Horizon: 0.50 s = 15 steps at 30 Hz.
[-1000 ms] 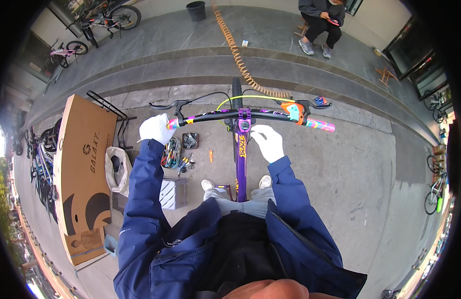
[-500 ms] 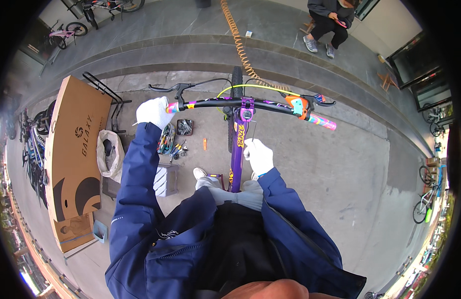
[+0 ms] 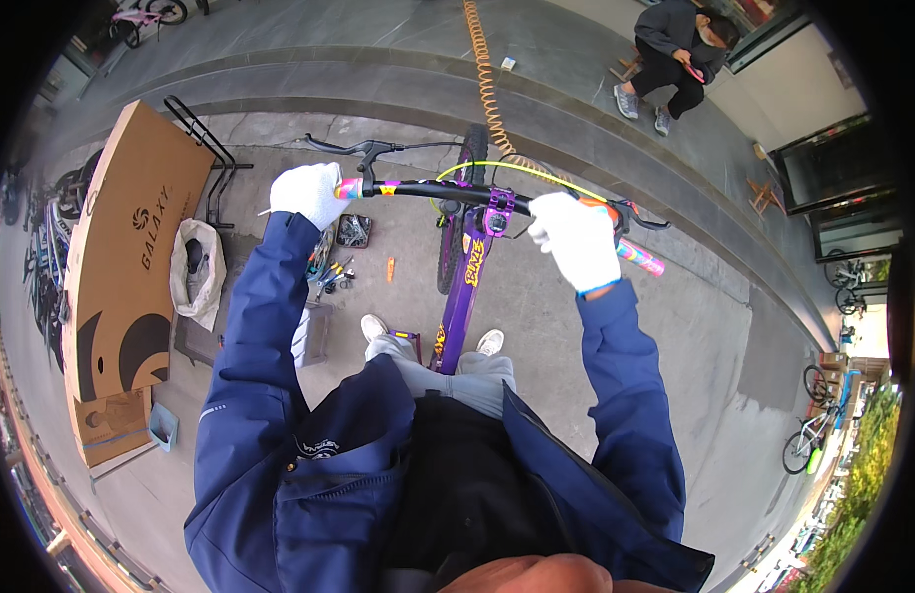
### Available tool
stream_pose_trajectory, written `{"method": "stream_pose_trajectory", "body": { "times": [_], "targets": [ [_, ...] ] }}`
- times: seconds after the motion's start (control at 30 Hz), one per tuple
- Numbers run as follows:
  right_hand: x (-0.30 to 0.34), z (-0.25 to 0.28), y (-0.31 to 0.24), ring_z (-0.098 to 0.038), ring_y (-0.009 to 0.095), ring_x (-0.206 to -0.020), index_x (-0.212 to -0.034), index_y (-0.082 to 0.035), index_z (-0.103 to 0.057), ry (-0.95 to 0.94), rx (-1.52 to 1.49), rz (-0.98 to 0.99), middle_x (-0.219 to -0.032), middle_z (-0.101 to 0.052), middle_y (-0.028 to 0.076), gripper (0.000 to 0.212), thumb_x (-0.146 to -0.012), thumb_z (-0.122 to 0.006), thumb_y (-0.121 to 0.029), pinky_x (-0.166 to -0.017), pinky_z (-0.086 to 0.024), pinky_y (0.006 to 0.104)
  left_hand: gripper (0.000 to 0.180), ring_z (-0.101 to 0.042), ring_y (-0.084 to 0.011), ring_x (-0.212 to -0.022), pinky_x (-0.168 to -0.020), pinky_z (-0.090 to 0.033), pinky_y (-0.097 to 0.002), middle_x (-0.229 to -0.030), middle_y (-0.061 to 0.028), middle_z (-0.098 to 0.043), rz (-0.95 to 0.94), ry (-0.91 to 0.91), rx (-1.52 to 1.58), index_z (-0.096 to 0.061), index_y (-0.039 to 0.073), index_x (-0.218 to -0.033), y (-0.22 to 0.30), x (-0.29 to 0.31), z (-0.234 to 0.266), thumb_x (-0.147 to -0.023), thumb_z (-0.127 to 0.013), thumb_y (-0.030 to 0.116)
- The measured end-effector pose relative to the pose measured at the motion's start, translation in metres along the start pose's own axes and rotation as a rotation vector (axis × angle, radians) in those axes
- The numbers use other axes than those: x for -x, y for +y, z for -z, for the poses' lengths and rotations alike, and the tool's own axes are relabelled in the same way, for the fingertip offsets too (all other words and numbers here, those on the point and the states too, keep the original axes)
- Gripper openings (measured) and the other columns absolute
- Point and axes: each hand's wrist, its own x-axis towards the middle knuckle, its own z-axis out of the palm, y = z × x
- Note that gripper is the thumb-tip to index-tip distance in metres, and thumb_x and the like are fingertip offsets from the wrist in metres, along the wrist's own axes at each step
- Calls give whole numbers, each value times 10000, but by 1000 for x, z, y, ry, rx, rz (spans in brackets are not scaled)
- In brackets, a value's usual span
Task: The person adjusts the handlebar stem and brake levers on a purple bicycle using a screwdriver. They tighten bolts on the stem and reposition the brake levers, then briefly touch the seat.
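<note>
A purple bicycle frame (image 3: 462, 287) stands between my legs, with a black handlebar (image 3: 428, 189) across the front. My left hand (image 3: 307, 196), in a white glove, is closed around the colourful left grip (image 3: 349, 188). The white-gloved right hand (image 3: 578, 235) is closed over the bar's right half and hides part of it. A thin dark rod, likely a hex key (image 3: 518, 235), shows between that hand and the purple stem (image 3: 499, 210). Beyond the hand, the multicoloured right grip (image 3: 641, 258) and right brake lever (image 3: 655, 223) stick out.
Left on the ground are a large cardboard box (image 3: 131, 237), a white sack (image 3: 199, 277), a tray of small parts (image 3: 354, 230) and several tools (image 3: 334, 275). An orange coiled hose (image 3: 485, 89) crosses the steps (image 3: 378, 74) ahead. A person (image 3: 675, 59) sits far right.
My right hand has moved up and right from beside the frame onto the handlebar. The left hand stays on its grip. The handlebar is slightly more tilted in view.
</note>
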Motion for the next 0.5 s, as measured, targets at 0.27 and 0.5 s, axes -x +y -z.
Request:
{"method": "stream_pose_trajectory", "body": {
  "times": [0.27,0.5],
  "targets": [
    [-33,-12,51,-728,214,-645,-1044,-58,-741,239,393,172,-726,-740,95,189,-1018,-807,-233,-637,-561,354,278,-789,-370,-918,-793,-613,-514,-954,-136,-799,3,-9,-13,-768,143,-973,1,-2,0,-928,-775,417],
    [3,-45,93,-725,170,-677,-1090,-66,-757,243,314,75,-762,-737,65,160,-1082,-723,-222,-628,-539,315,286,-789,-369,-917,-791,-614,-513,-946,-135,-796,-11,12,-6,-767,138,-970,0,-3,-4,-927,-775,421]
  ]
}}
